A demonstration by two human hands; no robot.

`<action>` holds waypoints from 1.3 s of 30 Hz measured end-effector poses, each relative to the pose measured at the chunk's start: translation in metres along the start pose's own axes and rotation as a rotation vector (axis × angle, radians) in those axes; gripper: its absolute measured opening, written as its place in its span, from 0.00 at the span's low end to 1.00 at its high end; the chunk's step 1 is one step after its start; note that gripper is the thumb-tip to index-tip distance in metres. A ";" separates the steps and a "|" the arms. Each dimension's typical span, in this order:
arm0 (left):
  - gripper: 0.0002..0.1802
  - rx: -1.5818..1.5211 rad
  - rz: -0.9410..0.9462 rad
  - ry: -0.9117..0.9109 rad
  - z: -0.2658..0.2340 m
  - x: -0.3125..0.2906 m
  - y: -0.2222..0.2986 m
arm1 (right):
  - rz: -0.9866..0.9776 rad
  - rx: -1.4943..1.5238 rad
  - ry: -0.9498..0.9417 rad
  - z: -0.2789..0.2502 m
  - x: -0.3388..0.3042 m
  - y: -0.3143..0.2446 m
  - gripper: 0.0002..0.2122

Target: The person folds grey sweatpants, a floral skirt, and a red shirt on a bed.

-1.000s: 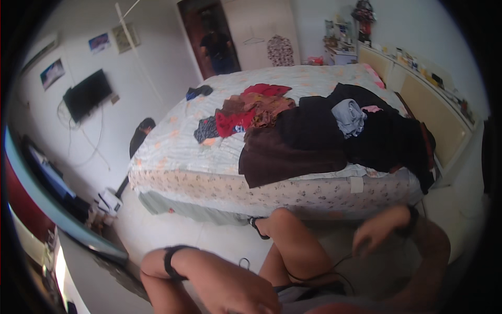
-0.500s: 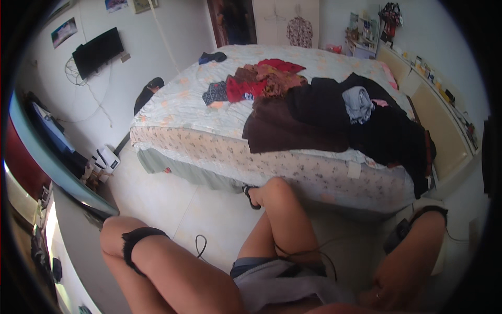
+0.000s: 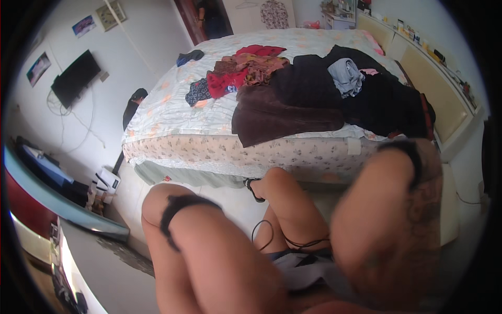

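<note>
Both my arms are bent, with the elbows pointing forward and black bands around them. My left forearm (image 3: 225,251) runs back toward the lower edge, and the left hand is out of the picture. On the right, my raised arm is blurred, with a black band (image 3: 415,159) near its top. My right hand (image 3: 361,264) seems to be low on that side, its fingers smeared by motion. A thin black cable (image 3: 264,235) loops between the arms, above my bare leg (image 3: 287,201) and grey top (image 3: 308,277). Neither hand shows anything held.
Ahead is a large bed (image 3: 183,146) with heaped clothes, including dark brown trousers (image 3: 277,115) and a rolled grey-blue garment (image 3: 345,78). One person (image 3: 133,110) is low beside it; another (image 3: 214,21) stands in the doorway. A grey-topped surface (image 3: 104,261) lies at the left.
The view has turned, shifting the bed slightly left and up. My right arm has risen, and my left elbow appears farther right and higher. The ring on my right hand no longer shows.
</note>
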State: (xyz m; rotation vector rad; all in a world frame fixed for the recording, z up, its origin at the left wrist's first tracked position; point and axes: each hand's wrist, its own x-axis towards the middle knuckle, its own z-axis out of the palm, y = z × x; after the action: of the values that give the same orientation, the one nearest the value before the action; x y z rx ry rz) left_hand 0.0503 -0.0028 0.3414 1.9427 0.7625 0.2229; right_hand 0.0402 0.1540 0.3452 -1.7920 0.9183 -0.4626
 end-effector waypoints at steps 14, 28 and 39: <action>0.26 0.562 -0.852 1.867 -0.207 -0.318 -0.262 | 1.600 -0.768 1.449 -0.142 -0.355 0.228 0.38; 0.23 1.284 -1.545 1.862 -0.090 -0.255 -0.469 | 1.711 -0.440 1.495 -0.136 -0.333 0.324 0.37; 0.12 1.218 -1.286 2.067 -0.078 -0.231 -0.436 | 1.574 -0.849 1.638 -0.116 -0.331 0.312 0.31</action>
State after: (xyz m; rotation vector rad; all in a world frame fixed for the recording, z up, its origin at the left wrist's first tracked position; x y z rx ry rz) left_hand -0.3473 0.0497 0.0436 0.7709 3.8169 1.1142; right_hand -0.3642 0.2789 0.1421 -0.2704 3.4928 -0.3656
